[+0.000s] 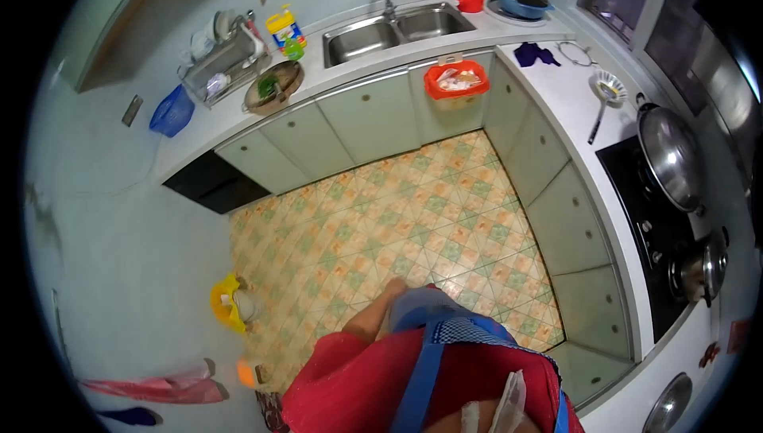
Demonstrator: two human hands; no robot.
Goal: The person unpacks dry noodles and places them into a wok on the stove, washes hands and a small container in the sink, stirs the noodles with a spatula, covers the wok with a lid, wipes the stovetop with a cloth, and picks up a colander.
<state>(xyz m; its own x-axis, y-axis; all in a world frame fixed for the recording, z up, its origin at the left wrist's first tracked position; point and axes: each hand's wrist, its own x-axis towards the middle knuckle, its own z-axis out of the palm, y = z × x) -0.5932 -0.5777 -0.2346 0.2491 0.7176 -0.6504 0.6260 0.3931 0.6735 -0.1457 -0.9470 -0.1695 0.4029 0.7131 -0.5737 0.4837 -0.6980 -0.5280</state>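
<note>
My left hand (395, 286) is low in front of my body, beside the blue-grey lower part of my apron (421, 306). It looks small, and its fingers cannot be made out, nor whether it holds anything. A red sleeve (326, 361) covers the upper part of that arm. My right hand does not show. Beneath the hand lies the patterned tile floor (350, 226).
Ahead, the counter carries a double sink (362, 42), a dish rack (226, 63) and a basket with greens (274, 87). An orange-lined bin (457, 81) hangs on a cabinet. At right are a lidded wok (671, 155) and pot (703, 270); a yellow-lined bin (228, 303) stands left.
</note>
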